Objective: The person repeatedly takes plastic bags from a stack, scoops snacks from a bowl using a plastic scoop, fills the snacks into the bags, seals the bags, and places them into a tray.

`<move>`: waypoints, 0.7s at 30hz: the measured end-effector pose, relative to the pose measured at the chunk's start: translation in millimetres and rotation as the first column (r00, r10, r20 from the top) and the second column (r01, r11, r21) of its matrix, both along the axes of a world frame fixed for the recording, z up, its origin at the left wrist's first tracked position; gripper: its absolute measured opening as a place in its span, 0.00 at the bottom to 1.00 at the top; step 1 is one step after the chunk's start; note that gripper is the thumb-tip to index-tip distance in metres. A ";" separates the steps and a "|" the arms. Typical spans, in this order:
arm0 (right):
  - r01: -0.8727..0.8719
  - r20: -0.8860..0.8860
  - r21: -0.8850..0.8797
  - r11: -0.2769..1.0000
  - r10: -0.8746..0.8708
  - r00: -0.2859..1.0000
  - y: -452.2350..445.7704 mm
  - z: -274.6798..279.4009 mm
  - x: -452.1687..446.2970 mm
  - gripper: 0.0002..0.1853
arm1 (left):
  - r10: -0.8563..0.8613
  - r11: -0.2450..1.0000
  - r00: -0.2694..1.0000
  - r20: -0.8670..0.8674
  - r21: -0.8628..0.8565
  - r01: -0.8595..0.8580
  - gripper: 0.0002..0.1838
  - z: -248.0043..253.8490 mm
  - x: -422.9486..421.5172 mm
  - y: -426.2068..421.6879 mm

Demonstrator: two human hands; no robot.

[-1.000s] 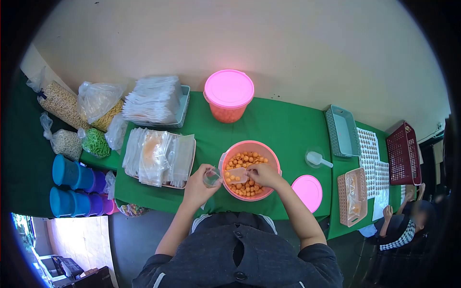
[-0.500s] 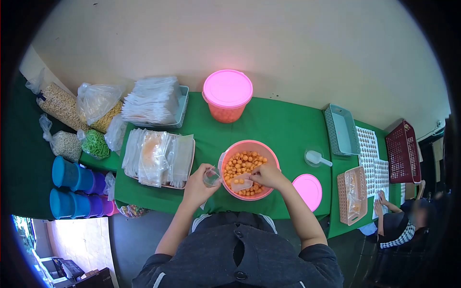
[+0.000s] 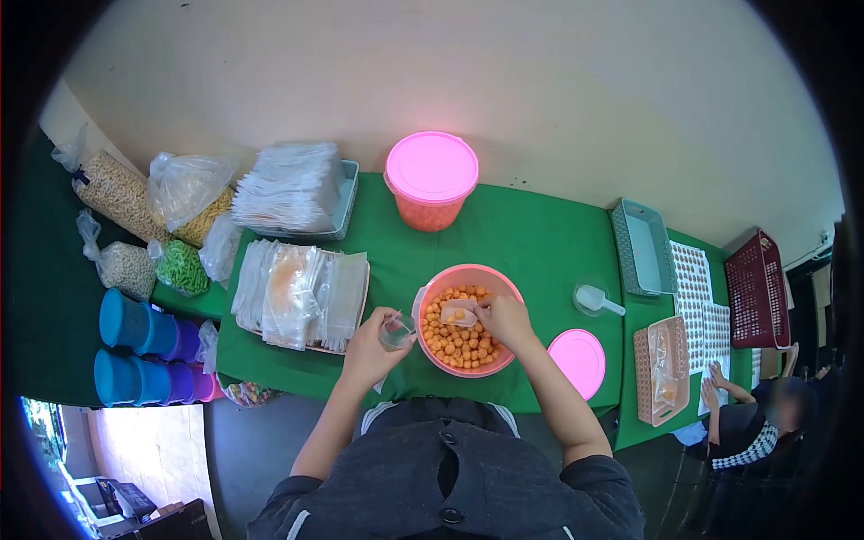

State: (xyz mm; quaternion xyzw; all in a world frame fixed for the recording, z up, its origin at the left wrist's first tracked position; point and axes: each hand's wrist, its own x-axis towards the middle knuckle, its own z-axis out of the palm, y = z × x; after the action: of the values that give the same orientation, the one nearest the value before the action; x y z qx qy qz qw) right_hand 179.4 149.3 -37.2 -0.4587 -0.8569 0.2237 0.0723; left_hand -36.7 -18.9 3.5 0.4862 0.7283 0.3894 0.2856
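A pink bucket (image 3: 425,304) full of round orange snacks (image 3: 463,346) stands on the green cloth in front of me. My right hand (image 3: 504,320) grips a clear pinkish scoop (image 3: 457,312) inside the bucket, near its far side, with a few snacks in it. Just left of the rim, my left hand (image 3: 374,346) holds a small clear cup (image 3: 395,332); whether anything is in the cup is hard to tell. Left of that hand lies a tray of clear plastic bags (image 3: 290,292).
A lidded pink bucket (image 3: 432,175) stands behind. Rightward are a round pink lid (image 3: 577,363), a white scoop (image 3: 598,300) in a clear container, baskets (image 3: 645,247) and sticker sheets (image 3: 691,283). Snack bags (image 3: 115,193) sit at left. Another person (image 3: 751,418) is at far right.
My right hand has moved the scoop from the near part of the bucket to its far side. My left hand has stayed beside the rim with the cup.
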 end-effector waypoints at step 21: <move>0.102 0.071 -0.229 0.968 -0.088 0.994 4.8 -32.9 -22.7 0.21 | -0.042 0.999 0.999 0.026 -0.024 0.042 0.24 0.3 5.6 0.4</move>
State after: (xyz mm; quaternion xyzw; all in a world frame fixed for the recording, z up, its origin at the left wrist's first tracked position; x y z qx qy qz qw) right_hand 156.7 154.1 -70.1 -0.5109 -0.8038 0.3047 0.0029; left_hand -31.1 -18.4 3.8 0.4930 0.7190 0.3806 0.3086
